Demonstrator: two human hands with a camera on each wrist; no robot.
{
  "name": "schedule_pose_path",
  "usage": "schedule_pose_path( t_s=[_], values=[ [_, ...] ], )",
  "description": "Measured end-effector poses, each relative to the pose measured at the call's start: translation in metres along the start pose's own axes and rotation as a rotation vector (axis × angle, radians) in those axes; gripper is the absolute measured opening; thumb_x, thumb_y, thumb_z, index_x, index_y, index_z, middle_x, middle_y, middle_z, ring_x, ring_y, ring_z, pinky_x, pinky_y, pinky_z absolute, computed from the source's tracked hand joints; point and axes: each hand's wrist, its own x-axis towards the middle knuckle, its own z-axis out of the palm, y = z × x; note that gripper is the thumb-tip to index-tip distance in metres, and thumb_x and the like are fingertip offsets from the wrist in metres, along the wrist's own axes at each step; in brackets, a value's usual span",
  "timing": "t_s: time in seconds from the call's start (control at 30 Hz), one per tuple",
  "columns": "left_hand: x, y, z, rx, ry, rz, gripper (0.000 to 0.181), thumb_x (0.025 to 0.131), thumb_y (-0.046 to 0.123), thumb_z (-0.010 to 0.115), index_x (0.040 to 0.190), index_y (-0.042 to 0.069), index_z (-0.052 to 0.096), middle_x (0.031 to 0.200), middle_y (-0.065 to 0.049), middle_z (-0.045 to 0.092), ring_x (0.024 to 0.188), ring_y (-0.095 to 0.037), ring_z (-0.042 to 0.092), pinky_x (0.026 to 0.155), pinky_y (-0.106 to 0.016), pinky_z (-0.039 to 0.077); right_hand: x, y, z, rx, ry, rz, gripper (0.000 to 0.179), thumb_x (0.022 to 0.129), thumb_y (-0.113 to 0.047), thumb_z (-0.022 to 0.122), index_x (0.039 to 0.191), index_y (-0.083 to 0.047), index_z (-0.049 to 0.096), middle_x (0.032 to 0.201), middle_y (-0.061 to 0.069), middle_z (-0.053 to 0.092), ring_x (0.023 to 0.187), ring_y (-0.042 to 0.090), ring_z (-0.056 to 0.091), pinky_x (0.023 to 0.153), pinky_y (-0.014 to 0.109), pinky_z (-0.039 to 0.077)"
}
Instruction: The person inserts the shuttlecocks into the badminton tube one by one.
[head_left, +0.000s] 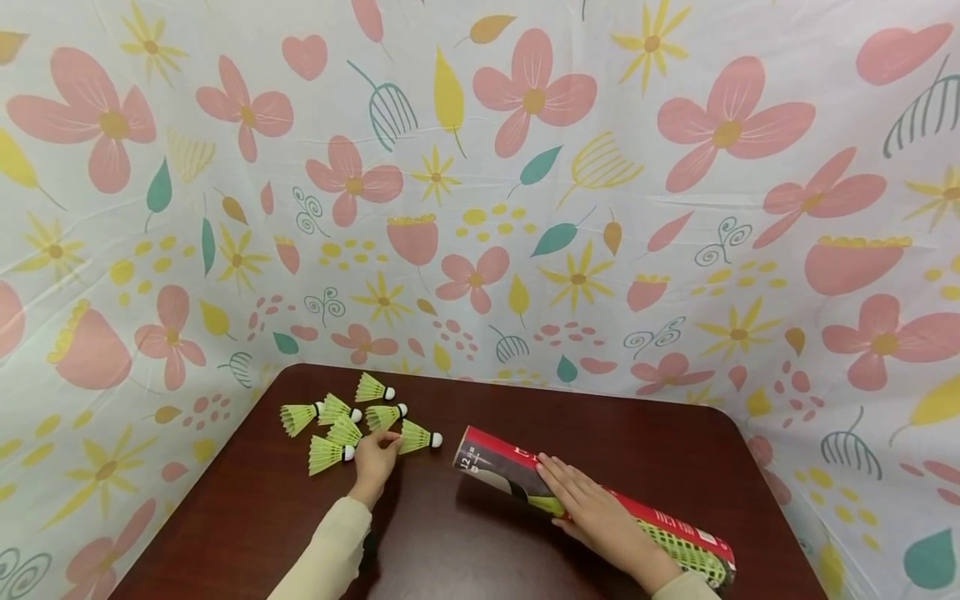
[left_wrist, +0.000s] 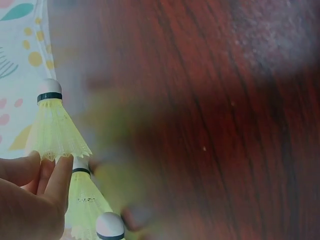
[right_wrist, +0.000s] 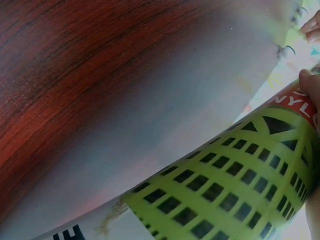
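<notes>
My left hand (head_left: 375, 460) pinches the feathered end of a yellow-green shuttlecock (head_left: 418, 437) between thumb and fingertips. In the left wrist view that shuttlecock (left_wrist: 59, 127) has its white cork tip pointing away from the hand. More yellow-green shuttlecocks (head_left: 327, 451) with black bands lie close beside the left hand. To the right, my right hand (head_left: 596, 512) holds a long red and black shuttlecock tube (head_left: 491, 458) from above, its fingers across the top and the thumb along the near side. The tube's printed green net pattern (right_wrist: 220, 185) fills the right wrist view.
A dark red-brown table (head_left: 450, 542) carries everything, with its far edge against a flower-printed cloth (head_left: 480, 208). The cloth also rises along the left and right sides. Several shuttlecocks are grouped toward the table's far left corner.
</notes>
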Motion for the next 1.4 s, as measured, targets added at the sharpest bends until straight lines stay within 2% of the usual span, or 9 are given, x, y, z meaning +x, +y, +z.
schedule_pose_path(
  t_s=[0.2, 0.37, 0.43, 0.5, 0.63, 0.77, 1.1, 1.4],
  values=[
    [-0.003, 0.003, -0.003, -0.048, -0.01, 0.002, 0.01, 0.088, 0.001, 0.068, 0.094, -0.006, 0.071, 0.129, -0.03, 0.054, 0.116, -0.043, 0.053, 0.067, -0.033, 0.051, 0.0, 0.0, 0.0, 0.003, 0.006, -0.003, 0.075, 0.096, -0.054, 0.04, 0.153, -0.007, 0.025, 0.157, 0.009, 0.025, 0.141, 0.021, 0.03, 0.115, 0.018, 0.003],
    [-0.007, 0.007, -0.005, -0.062, -0.026, 0.018, 0.009, 0.089, 0.002, 0.068, 0.094, -0.004, 0.072, 0.128, -0.03, 0.054, 0.118, -0.042, 0.052, 0.07, -0.035, 0.054, -0.001, -0.001, 0.001, 0.009, -0.001, -0.001, 0.075, 0.096, -0.054, 0.04, 0.153, -0.008, 0.024, 0.158, 0.008, 0.025, 0.141, 0.02, 0.03, 0.114, 0.018, 0.003],
    [-0.008, 0.008, -0.005, -0.069, -0.031, 0.019, 0.009, 0.089, 0.003, 0.068, 0.094, -0.003, 0.072, 0.125, -0.029, 0.057, 0.113, -0.041, 0.056, 0.07, -0.034, 0.054, -0.002, -0.001, 0.002, 0.009, 0.002, -0.007, 0.075, 0.096, -0.053, 0.041, 0.153, -0.008, 0.024, 0.158, 0.008, 0.024, 0.141, 0.021, 0.03, 0.115, 0.019, 0.004],
    [-0.009, 0.01, -0.006, -0.081, -0.034, 0.027, 0.009, 0.088, 0.003, 0.068, 0.094, -0.003, 0.072, 0.115, -0.027, 0.063, 0.101, -0.038, 0.062, 0.067, -0.034, 0.054, -0.002, 0.0, 0.001, 0.008, 0.004, -0.009, 0.075, 0.096, -0.052, 0.046, 0.153, -0.007, 0.025, 0.158, 0.008, 0.024, 0.141, 0.021, 0.031, 0.115, 0.019, 0.004],
    [-0.012, 0.013, -0.008, -0.103, -0.039, 0.045, 0.01, 0.088, 0.003, 0.069, 0.094, -0.004, 0.072, 0.098, -0.021, 0.068, 0.084, -0.032, 0.066, 0.065, -0.032, 0.052, -0.001, 0.0, 0.0, 0.0, -0.001, -0.001, 0.088, 0.087, -0.041, 0.07, 0.153, -0.007, 0.024, 0.158, 0.009, 0.024, 0.141, 0.021, 0.03, 0.115, 0.019, 0.003],
    [-0.016, 0.017, -0.011, -0.102, -0.041, 0.062, 0.01, 0.088, 0.004, 0.069, 0.093, -0.003, 0.072, 0.097, -0.017, 0.069, 0.085, -0.029, 0.066, 0.067, -0.032, 0.052, 0.0, -0.001, 0.0, -0.008, -0.002, 0.0, 0.098, 0.077, -0.031, 0.082, 0.153, -0.007, 0.024, 0.158, 0.009, 0.024, 0.141, 0.021, 0.029, 0.115, 0.019, 0.002],
    [-0.028, 0.028, -0.017, -0.125, -0.051, 0.076, 0.01, 0.087, 0.005, 0.07, 0.093, -0.003, 0.073, 0.091, -0.015, 0.07, 0.081, -0.025, 0.067, 0.065, -0.026, 0.051, -0.001, -0.001, 0.0, -0.011, 0.001, -0.005, 0.097, 0.078, -0.03, 0.082, 0.152, -0.006, 0.025, 0.158, 0.009, 0.024, 0.141, 0.022, 0.031, 0.115, 0.019, 0.003],
    [-0.038, 0.043, -0.017, -0.101, -0.068, 0.142, 0.005, 0.086, 0.005, 0.071, 0.09, 0.003, 0.074, 0.094, -0.011, 0.071, 0.083, -0.021, 0.065, 0.065, -0.025, 0.05, 0.001, -0.001, -0.001, -0.023, -0.006, 0.01, 0.102, 0.074, -0.028, 0.085, 0.153, -0.007, 0.024, 0.158, 0.009, 0.024, 0.141, 0.022, 0.031, 0.115, 0.019, 0.0]
  ],
)
